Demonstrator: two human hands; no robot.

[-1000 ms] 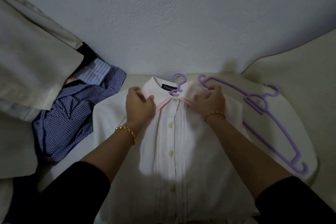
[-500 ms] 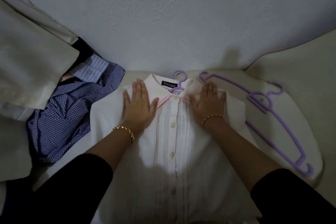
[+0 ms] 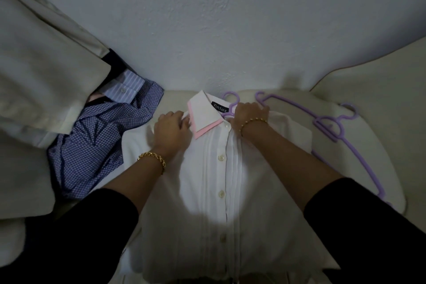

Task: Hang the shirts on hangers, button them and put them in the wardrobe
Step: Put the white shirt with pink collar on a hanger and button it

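Note:
A white shirt (image 3: pixel 221 191) with a pink-edged collar (image 3: pixel 202 117) lies buttoned, front up, on a cream surface. A purple hanger's hook (image 3: pixel 231 101) sticks out of its neck. My left hand (image 3: pixel 171 130) pinches the left collar flap, which stands turned up. My right hand (image 3: pixel 250 113) grips the shirt's right collar at the neck, by the hanger hook. A blue checked shirt (image 3: pixel 96 140) lies crumpled to the left.
Two spare purple hangers (image 3: pixel 332 127) lie on the cream surface (image 3: pixel 368 168) to the right. Beige cloth (image 3: pixel 41 71) hangs at the left over a striped shirt (image 3: pixel 125 86). A white wall (image 3: pixel 219 18) stands right behind.
Both hands lay flat on the shirt's chest half a second ago. They have moved up to the collar, and the left flap is now lifted.

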